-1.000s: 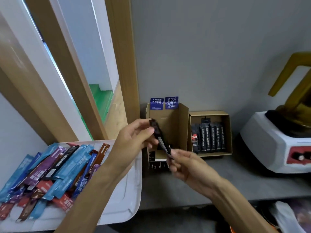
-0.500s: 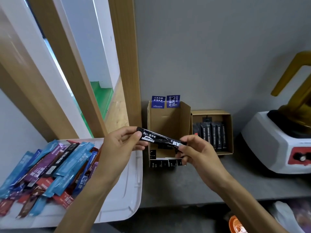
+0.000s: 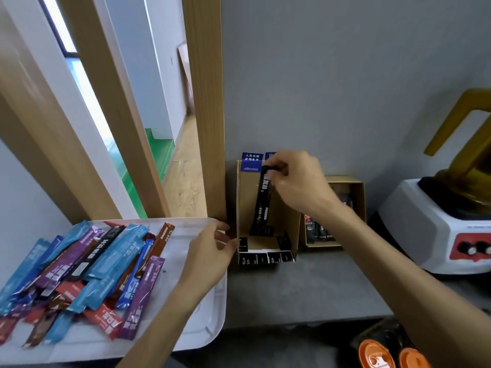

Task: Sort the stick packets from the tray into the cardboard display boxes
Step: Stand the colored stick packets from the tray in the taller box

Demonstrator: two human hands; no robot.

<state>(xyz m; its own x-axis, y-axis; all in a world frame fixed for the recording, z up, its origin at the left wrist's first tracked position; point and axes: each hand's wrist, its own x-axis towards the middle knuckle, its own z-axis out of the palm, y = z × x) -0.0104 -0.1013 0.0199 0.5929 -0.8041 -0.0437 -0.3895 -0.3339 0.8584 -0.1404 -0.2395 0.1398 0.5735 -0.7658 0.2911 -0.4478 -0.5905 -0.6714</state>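
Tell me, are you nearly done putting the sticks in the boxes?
Not nearly. Done: the small box holds a row of packets. In hand: the right grip holds one black packet standing in the tall box. Left: a big heap of colourful packets lies in the tray.

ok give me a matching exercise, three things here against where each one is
Things: 1 black stick packet; 2 white tray; 3 low cardboard box.
Places: A holds a row of dark packets; B pinched by the right hand, lower end in the tall box; C under the coloured packet pile.
Pairs: 1-B; 2-C; 3-A.
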